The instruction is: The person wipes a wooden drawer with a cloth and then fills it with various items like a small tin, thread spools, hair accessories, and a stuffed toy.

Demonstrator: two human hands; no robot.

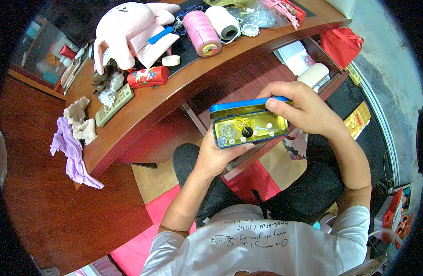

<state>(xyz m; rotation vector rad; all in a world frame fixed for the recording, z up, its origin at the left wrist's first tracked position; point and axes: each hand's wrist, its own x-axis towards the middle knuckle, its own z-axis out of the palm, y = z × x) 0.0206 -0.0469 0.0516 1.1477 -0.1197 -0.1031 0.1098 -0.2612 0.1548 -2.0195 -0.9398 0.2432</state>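
Between both hands, above an open desk drawer (239,83), is a small hinged tin box (266,117), blue outside and gold inside. My left hand (216,152) grips its near left side from below, thumb along the front edge. My right hand (292,106) pinches the raised blue lid (243,105) at its right end, thumb on top. Inside the tin are a tangle of yellow thread (244,123), a black round piece (247,132), clear round pieces (227,131) and several small white buttons or beads.
On the desk stand a pink plush toy (124,34), a pink thread cone (201,32), a white thread cone (222,23), a red embroidered case (148,77) and a remote control (114,105). A white case (313,74) lies in the drawer's right end; a red bag (341,46) is beyond it.
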